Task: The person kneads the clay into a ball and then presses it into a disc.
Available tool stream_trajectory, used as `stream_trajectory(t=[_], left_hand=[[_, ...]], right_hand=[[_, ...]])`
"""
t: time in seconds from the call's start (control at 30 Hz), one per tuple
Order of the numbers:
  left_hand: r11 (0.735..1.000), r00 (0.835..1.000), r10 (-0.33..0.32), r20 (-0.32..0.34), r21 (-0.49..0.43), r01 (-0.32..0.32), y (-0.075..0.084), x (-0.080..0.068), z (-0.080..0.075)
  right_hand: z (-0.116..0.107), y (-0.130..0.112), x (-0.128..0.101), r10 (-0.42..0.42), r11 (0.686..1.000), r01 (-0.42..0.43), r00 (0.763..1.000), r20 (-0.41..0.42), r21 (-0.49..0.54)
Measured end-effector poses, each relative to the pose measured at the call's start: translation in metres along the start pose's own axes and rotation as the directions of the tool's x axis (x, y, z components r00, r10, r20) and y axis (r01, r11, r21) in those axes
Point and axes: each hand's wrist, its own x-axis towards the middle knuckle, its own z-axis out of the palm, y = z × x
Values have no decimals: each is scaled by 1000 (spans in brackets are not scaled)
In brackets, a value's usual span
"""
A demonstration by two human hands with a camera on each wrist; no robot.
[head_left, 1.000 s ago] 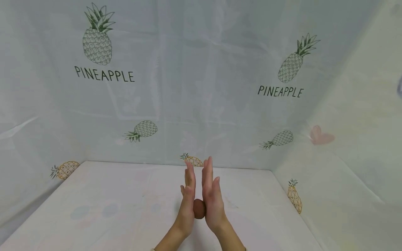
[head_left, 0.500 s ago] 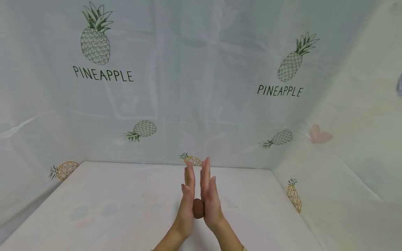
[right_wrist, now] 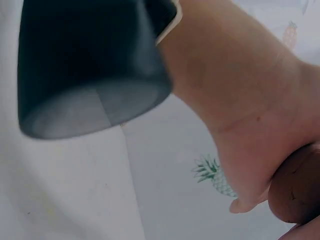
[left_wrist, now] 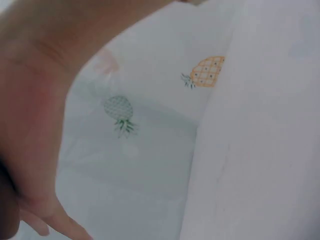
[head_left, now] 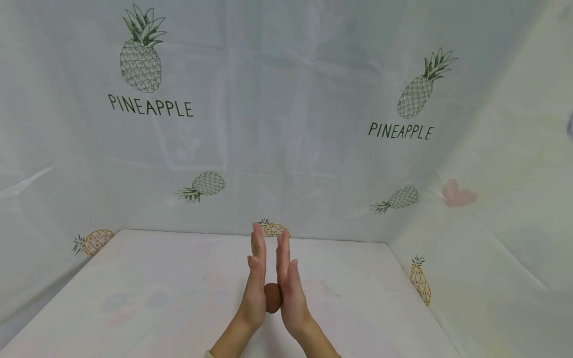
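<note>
A brown ball (head_left: 273,298), which looks like modelling clay, sits between my two palms over the table. My left hand (head_left: 255,291) stands upright with its fingers straight, its palm against the ball's left side. My right hand (head_left: 292,296) faces it, fingers also straight and pointing forward, the palm pressing from the right. Toward the fingertips a narrow gap separates the hands. Small cracks mark the ball (right_wrist: 295,195) in the right wrist view, where a palm lies against it. In the left wrist view a hand (left_wrist: 32,125) fills the left side.
The table (head_left: 179,278) has a white cover with faint coloured patches. Behind it hangs a pale sheet (head_left: 286,124) printed with pineapples, and similar sheets stand at both sides. A black device (right_wrist: 90,65) blocks the upper left of the right wrist view.
Both hands and the ball have shifted left. The left hand has slid forward against the right, so its fingertips now reach slightly farther; before, the right ones did.
</note>
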Motion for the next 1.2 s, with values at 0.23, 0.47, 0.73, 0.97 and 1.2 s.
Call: stream_trajectory(t=[0.23,0.47,0.73,0.97,1.2], left_hand=[[1000,1000,-1,-4,29,1,-15,2,0],[999,999,-16,27,34,15,-20,-3,10],[999,997,25,68,30,-27,-14,-7,17],[998,996,50,78,26,-53,-5,-9,17],[999,998,49,47,-3,-49,0,-4,10]], right_hand=[[-1,-7,0,-9,1000,9,1000,-25,-16],[-9,-11,0,3,999,-5,998,-65,-39],[-17,-11,1,6,1000,-5,997,-76,3],[-16,-4,2,30,1000,-30,997,-64,-5],[-9,2,1,32,999,-32,999,-26,-21]])
